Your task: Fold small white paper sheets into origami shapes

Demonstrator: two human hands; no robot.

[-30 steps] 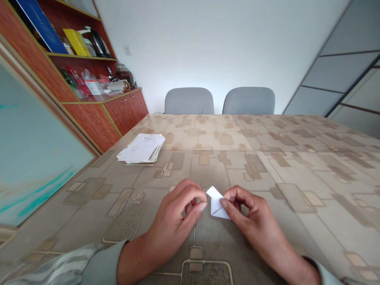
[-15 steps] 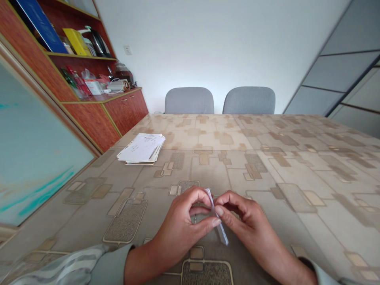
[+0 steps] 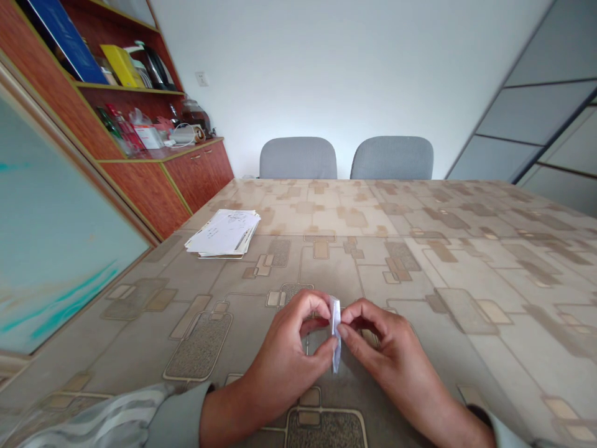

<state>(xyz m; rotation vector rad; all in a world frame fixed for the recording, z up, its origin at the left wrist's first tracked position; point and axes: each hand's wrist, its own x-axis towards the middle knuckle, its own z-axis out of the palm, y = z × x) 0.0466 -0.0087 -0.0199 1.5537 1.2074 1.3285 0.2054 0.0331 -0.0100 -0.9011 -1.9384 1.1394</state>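
Observation:
A narrow folded piece of white paper (image 3: 336, 336) stands on edge between my hands, just above the near part of the patterned table (image 3: 261, 323). My left hand (image 3: 298, 339) holds it from the left, with the thumb low and the index finger near its top end. From the right, my right hand (image 3: 380, 339) pinches the paper's middle between thumb and index fingertip. The curled lower fingers of both hands are partly hidden.
A stack of papers (image 3: 224, 233) with handwriting on top lies at the table's left. Two grey chairs (image 3: 298, 158) stand behind the far edge. A wooden cabinet (image 3: 196, 171) with bottles, boxes and a kettle is at left.
The folded paper has turned from a slant to nearly upright in view, its lower end swinging left. Both hands keep their grip, and my left thumb has shifted slightly left.

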